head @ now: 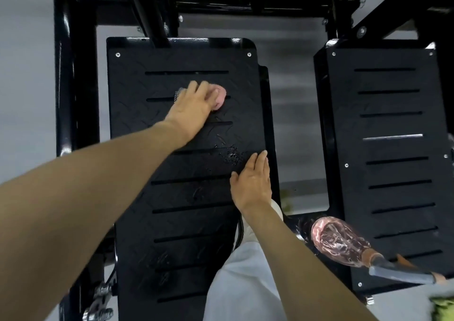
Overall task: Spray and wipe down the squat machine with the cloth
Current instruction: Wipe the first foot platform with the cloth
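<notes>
on the left footplate point(186, 198) of the squat machine, the left hand point(194, 107) presses its grip closed over the pink cloth point(219, 97) near the plate's upper slots, while the right hand point(253, 180) lies flat and empty at the plate's right edge, beside wet droplets point(229, 155), the spray bottle point(344, 244) lying to the plate's lower right.

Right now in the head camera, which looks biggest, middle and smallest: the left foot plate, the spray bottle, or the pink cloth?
1. Left foot plate, by far.
2. Spray bottle.
3. Pink cloth, though the left hand hides most of it.
</notes>
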### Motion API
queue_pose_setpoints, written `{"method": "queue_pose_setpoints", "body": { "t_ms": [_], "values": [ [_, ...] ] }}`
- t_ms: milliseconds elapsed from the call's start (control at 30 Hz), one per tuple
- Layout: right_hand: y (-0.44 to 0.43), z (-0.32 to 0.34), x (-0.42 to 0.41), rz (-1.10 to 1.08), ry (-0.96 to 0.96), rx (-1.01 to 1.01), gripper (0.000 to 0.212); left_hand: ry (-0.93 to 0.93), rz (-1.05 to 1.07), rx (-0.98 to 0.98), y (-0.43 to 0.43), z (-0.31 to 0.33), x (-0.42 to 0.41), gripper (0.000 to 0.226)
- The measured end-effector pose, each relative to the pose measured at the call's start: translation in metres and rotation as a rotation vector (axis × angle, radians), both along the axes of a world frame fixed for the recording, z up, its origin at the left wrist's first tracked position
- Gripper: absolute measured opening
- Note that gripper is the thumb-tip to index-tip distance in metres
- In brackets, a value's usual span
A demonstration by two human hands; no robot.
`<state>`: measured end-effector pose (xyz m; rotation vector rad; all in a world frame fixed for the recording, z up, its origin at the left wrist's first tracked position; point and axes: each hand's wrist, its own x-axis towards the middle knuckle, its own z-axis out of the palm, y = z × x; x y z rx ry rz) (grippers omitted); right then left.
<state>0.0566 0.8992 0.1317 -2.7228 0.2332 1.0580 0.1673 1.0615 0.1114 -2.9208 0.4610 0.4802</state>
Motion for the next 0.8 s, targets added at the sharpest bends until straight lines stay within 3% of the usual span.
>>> {"method": "queue_pose_setpoints", "body": {
  "t_ms": [67,167,233,300,367,400,467,533,600,667,700,767,800],
  "values": [
    [-0.003,0.001,0.0,0.018,-0.011,0.004,0.071,0.063,0.017,-0.134,-0.025,-0.012,-0.021,0.058],
    [-0.008,0.001,0.0,0.034,-0.028,0.023,0.071,0.116,-0.473,-0.346,-0.049,-0.007,-0.038,0.043],
    [-0.013,-0.001,-0.001,0.056,-0.058,0.006,0.071,0.073,-0.742,-0.286,-0.05,-0.003,-0.022,0.047],
    [-0.018,-0.002,-0.003,0.078,-0.066,-0.022,0.07,0.129,-0.616,-0.323,-0.047,0.002,0.007,0.04],
    [-0.022,-0.002,-0.002,0.084,-0.056,-0.027,0.069,0.129,-0.161,-0.434,-0.049,0.01,0.032,0.027],
    [-0.024,-0.001,-0.002,0.088,-0.053,-0.019,0.069,0.102,0.066,-0.439,-0.05,0.007,0.04,0.028],
    [-0.026,0.0,-0.002,0.094,-0.057,-0.004,0.067,0.042,0.241,-0.332,-0.058,0.005,0.043,0.051],
    [-0.027,0.002,0.0,0.092,-0.057,0.0,0.066,0.025,0.142,-0.353,-0.066,0.005,0.022,0.048],
    [-0.027,0.004,0.004,0.076,-0.066,0.004,0.064,0.061,-0.213,-0.397,-0.072,-0.003,-0.007,0.037],
    [-0.025,0.006,0.008,0.029,-0.073,0.01,0.06,0.115,-0.603,-0.311,-0.07,-0.004,-0.028,0.047],
    [-0.025,0.007,0.01,0.005,-0.081,0.006,0.057,0.104,-0.69,-0.265,-0.065,-0.007,-0.027,0.052],
    [-0.023,0.007,0.008,-0.027,-0.099,-0.016,0.05,0.053,-0.605,-0.225,-0.057,-0.009,-0.011,0.059],
    [-0.023,0.007,0.004,-0.032,-0.103,-0.03,0.048,0.041,-0.433,-0.259,-0.058,-0.008,-0.008,0.06]
  ]
}}
